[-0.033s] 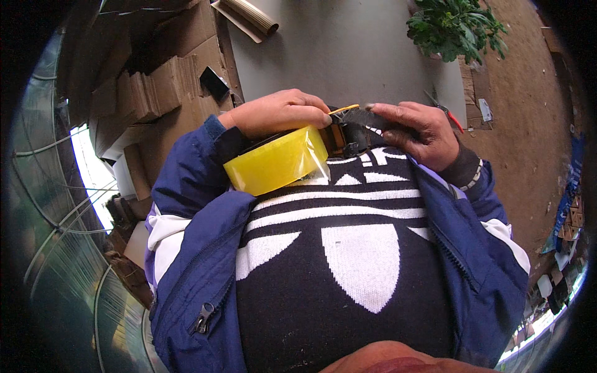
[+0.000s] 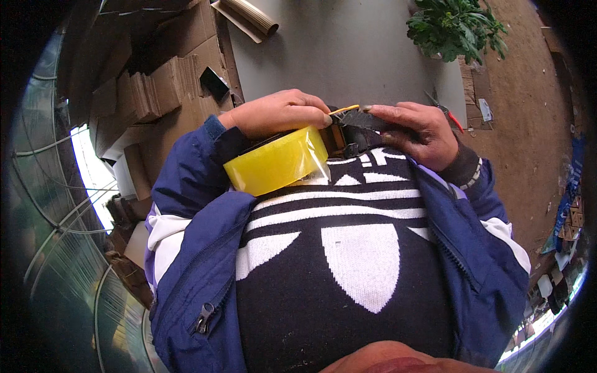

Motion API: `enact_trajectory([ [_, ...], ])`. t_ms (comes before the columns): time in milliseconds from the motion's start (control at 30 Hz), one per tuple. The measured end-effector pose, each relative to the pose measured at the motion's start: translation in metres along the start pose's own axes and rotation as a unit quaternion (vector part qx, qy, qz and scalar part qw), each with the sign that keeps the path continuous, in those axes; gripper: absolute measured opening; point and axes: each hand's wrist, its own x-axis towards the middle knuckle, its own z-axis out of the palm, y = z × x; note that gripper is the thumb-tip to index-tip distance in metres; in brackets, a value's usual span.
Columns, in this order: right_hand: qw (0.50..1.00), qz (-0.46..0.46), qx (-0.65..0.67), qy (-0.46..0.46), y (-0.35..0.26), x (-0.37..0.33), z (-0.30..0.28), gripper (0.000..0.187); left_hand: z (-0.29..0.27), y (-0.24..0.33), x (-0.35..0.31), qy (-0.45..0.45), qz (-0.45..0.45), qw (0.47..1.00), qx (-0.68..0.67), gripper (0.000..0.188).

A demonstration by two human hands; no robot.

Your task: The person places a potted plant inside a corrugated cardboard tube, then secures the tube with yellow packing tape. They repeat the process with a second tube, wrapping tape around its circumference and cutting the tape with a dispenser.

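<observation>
In front of my chest, my left hand (image 2: 283, 113) is closed, its fingertips pinching near a thin yellow strip (image 2: 346, 109). A wide roll of yellow packing tape (image 2: 273, 163) sits tilted just below that hand; how it is held is hidden. My right hand (image 2: 423, 127) is bent, index finger pointing left, fingers closed around a dark strap-like piece (image 2: 367, 120). This piece spans toward my left fingertips. Beneath it show a black buckle-like part (image 2: 351, 149) and a brown-orange piece (image 2: 337, 138), both partly covered.
A grey table (image 2: 329, 56) stands ahead, with a rolled cardboard sheet (image 2: 247, 18) and a leafy green plant (image 2: 457, 28). Red-handled pruning shears (image 2: 451, 117) lie at the right edge. Stacked cardboard (image 2: 146, 90) and a dark flat object (image 2: 214, 82) are at the left.
My right fingertips have shifted slightly left. The dark strap-like piece now lies across more of the gap between my hands; the left hand and tape roll stay put.
</observation>
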Motion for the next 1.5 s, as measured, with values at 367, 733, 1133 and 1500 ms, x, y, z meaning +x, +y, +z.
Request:
enact_trajectory([
  [367, 0.995, -0.014, -0.096, 0.018, -0.020, 0.012, -0.009, 0.048, -0.004, 0.002, -0.006, -0.002, -0.016, 1.000, 0.008, 0.055],
  [733, 0.992, -0.040, -0.118, 0.010, -0.017, 0.015, -0.016, 0.050, -0.004, 0.010, -0.005, 0.005, -0.009, 0.999, 0.053, 0.053],
  [1133, 0.981, -0.076, -0.172, 0.035, -0.022, 0.017, -0.020, 0.046, -0.005, 0.023, -0.012, 0.012, -0.029, 0.997, 0.072, 0.055],
  [1500, 0.973, -0.120, -0.188, 0.053, -0.018, 0.022, -0.020, 0.044, -0.008, 0.024, -0.013, 0.021, -0.021, 0.996, 0.079, 0.054],
])
